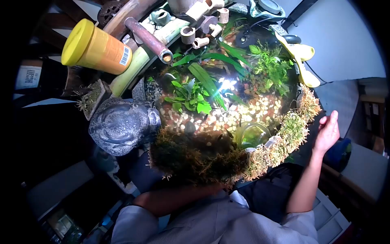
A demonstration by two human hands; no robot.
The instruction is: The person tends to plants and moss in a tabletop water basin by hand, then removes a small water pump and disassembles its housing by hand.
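Note:
My right hand is raised beside the right rim of a planted water basin, its fingers close together and pointing up; whether it holds anything cannot be made out. My left forearm lies across my body under the front edge, and the left hand is hidden below the mossy rim. Green plants and pale pebbles show in the water. A round clear glass vessel sits inside the front right of the basin.
A yellow-lidded orange tub lies tilted at the upper left, near a bamboo pipe. A dark stone-like figure stands at the left rim. Yellow scoop-shaped pieces rest on the right rim.

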